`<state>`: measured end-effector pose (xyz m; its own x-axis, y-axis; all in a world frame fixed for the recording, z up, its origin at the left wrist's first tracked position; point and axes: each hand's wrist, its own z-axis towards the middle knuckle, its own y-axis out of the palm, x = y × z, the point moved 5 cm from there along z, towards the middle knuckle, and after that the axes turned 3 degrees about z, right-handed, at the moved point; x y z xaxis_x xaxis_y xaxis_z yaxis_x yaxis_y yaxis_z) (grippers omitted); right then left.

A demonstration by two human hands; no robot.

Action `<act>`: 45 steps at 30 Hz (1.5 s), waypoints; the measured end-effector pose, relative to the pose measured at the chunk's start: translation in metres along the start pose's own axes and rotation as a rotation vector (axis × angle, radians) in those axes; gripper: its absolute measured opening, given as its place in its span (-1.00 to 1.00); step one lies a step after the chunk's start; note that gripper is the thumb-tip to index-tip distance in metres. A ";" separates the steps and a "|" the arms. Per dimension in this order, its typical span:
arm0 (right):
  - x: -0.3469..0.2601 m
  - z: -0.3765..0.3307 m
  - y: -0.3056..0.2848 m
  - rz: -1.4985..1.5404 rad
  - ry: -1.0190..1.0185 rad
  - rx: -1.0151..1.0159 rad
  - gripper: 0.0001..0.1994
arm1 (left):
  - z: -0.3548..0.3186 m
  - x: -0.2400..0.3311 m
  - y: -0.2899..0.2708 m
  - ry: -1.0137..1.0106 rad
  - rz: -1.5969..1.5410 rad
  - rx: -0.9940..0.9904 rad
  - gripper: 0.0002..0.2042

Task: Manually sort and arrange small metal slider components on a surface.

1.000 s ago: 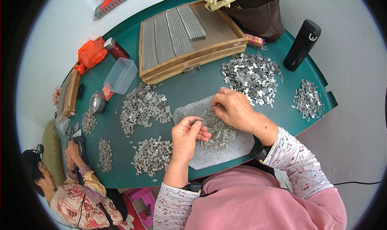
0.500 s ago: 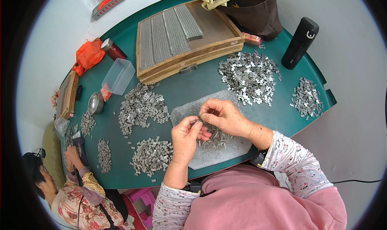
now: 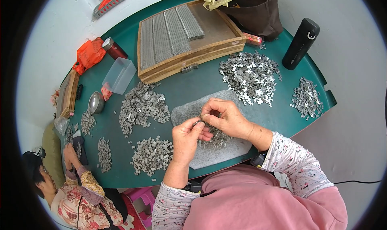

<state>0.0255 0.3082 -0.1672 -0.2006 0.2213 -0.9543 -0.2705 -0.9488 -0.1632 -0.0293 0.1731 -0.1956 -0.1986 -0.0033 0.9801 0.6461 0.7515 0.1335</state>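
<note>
My left hand (image 3: 185, 143) is closed, thumb and forefinger pinching a small dark metal piece (image 3: 197, 123). Close beside it, my right hand (image 3: 226, 116) has its thumb and forefinger pressed together at the same spot; what lies between them is too small to make out. Both hands are above a pile of thin metal pins (image 3: 221, 140), partly hidden by my fingers. The pins lie on a grey felt mat (image 3: 201, 159) at the table's near edge.
Heaps of small flat metal pieces lie left (image 3: 151, 155), farther left (image 3: 143, 107) and right (image 3: 250, 77) of the mat. Behind stands a wooden tray (image 3: 193, 56) with rows of assembled pieces. A black bottle (image 3: 300, 44) stands right. A co-worker's hands (image 3: 71, 155) work at far left.
My hands stay nearly in place, with my right fingertips shifting very slightly at the piece. The co-worker's hands have moved a little.
</note>
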 end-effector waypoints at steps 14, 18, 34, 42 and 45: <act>-0.010 -0.004 -0.003 -0.156 -0.205 0.065 -0.95 | 0.001 0.008 0.004 0.089 0.174 -0.009 -0.86; -0.009 0.000 -0.004 -0.241 -0.206 0.077 -0.91 | 0.008 0.003 0.002 -0.042 0.084 -0.078 -0.87; -0.033 -0.003 0.009 -0.461 -0.468 -0.042 -0.72 | 0.013 0.001 -0.012 -0.130 -0.298 -0.159 -0.80; -0.007 0.038 -0.021 -0.674 -0.314 -0.044 -0.90 | 0.015 -0.004 -0.033 -0.121 -0.177 0.038 -0.81; -0.001 0.045 -0.005 -0.893 -0.421 -0.242 -0.93 | 0.016 -0.012 -0.038 -0.141 -0.145 0.090 -0.82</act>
<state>-0.0149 0.3231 -0.1539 -0.3465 0.8885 -0.3010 -0.2950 -0.4078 -0.8641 -0.0632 0.1556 -0.2143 -0.3899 -0.0284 0.9204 0.5358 0.8059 0.2519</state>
